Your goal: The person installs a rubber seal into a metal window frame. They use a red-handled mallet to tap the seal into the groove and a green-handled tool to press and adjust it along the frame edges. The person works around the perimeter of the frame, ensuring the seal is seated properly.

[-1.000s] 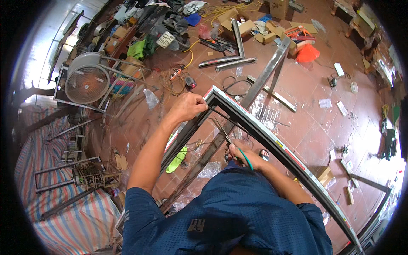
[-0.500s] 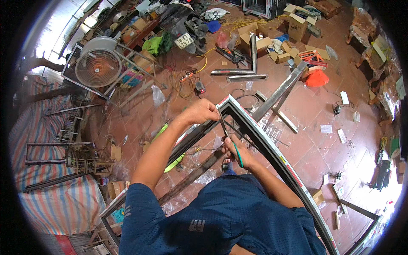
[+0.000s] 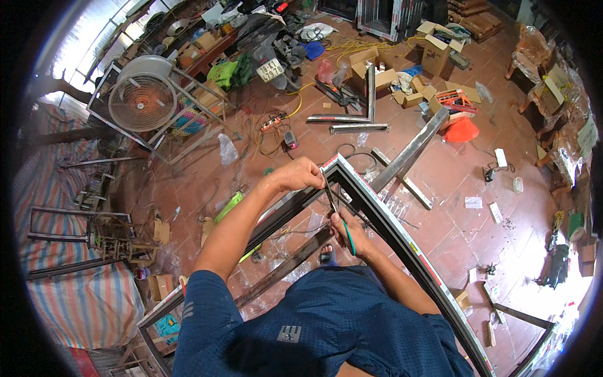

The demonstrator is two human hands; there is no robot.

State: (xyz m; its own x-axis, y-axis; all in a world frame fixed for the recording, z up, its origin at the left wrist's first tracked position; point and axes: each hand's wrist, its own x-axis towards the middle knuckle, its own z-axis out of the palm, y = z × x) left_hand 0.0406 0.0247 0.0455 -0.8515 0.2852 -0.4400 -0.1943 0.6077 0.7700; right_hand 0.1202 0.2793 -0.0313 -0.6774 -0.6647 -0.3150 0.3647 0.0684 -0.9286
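Observation:
A large dark window or door frame [image 3: 405,234] with white and red edging surrounds my arms, its corner pointing away from me. At that corner, my left hand [image 3: 300,174] is closed in a pinch against the left rail; whatever lies between its fingertips is too small to make out. Scissors [image 3: 333,200] with green handles sit in my right hand [image 3: 349,231], inside the corner. Their blades point up toward my left fingertips and look nearly closed.
A dark metal bar [image 3: 411,151] reaches away beyond the corner. Left of it stands a large fan [image 3: 143,103]. Cut profiles [image 3: 359,128], cardboard boxes [image 3: 435,55] and cables cover the far floor. Striped sheeting [image 3: 81,308] lies at the left.
The view has shifted slightly, so the surroundings sit a little differently. Both hands stay at the frame's corner, and the scissors keep nearly the same pose.

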